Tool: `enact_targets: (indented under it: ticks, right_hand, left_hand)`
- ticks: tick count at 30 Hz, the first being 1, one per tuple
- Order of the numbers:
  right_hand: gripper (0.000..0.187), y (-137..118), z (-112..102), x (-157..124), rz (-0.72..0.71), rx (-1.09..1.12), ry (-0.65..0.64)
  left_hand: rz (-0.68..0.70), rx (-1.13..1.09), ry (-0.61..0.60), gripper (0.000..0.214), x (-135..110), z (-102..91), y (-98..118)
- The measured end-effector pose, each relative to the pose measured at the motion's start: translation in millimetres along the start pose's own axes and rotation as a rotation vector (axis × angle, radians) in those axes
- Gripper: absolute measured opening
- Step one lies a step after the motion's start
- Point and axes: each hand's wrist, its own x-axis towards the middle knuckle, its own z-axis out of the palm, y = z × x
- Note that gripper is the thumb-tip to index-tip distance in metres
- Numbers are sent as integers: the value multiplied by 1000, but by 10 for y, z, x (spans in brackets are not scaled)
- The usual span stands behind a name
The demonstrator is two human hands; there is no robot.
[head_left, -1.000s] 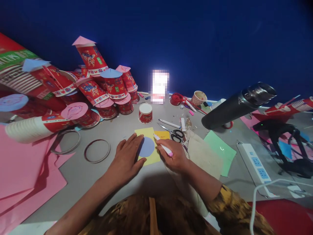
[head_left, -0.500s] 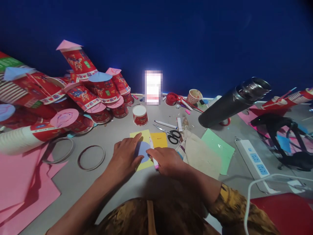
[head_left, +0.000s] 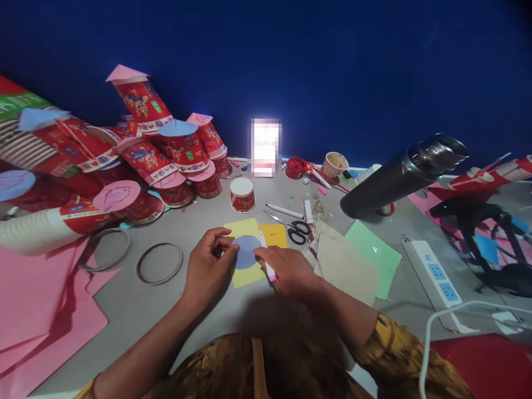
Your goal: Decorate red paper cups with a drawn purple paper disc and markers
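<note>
A blue paper circle lies on a yellow sheet in the middle of the grey table. My left hand has its fingers curled, pinching the circle's left edge. My right hand is closed around a white and pink marker and touches the circle's right edge. A smaller orange-yellow sheet lies just behind the marker.
Stacked red paper cups with paper lids pile up at the back left. Pink paper and two rings lie left. Scissors, pens, a green sheet, a black flask and a power strip are right.
My left hand, lying flat on the yellow sheet a second ago, has curled its fingers onto the circle's edge. My right hand has turned the marker down and moved in to the circle.
</note>
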Motion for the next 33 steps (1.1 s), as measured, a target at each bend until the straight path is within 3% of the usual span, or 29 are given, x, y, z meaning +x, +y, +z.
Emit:
enact_targets:
  ticks: [6,10,14,17,22,25,28,33]
  right_hand:
    - [28,18,0,16,-52,-8,156]
    - [24,0,-22,14,-17,217,315]
    - [25,10,-54,64,307,814,414]
    - [33,68,-76,149,545,1221,466]
    - [45,137,-138,253,653,1459,547]
    - [40,51,-207,227,644,1375,531]
    - [24,-110,-226,168,542,1039,444]
    - [12,-239,-52,121,183,494,450]
  left_hand:
    - [97,158,66,29,36,19,-130]
    - [394,476,103,24,3,-93,-216]
    - [670,639,15,17,-181,-235,-258]
    - [775,653,-80,15,-306,-269,-325]
    - [793,673,-97,14,-362,-222,-418]
    - [815,681,-105,15,-400,-207,-438]
    - [843,698,-116,18,-452,-208,-480]
    - [862,744,-103,18,-481,-197,-535]
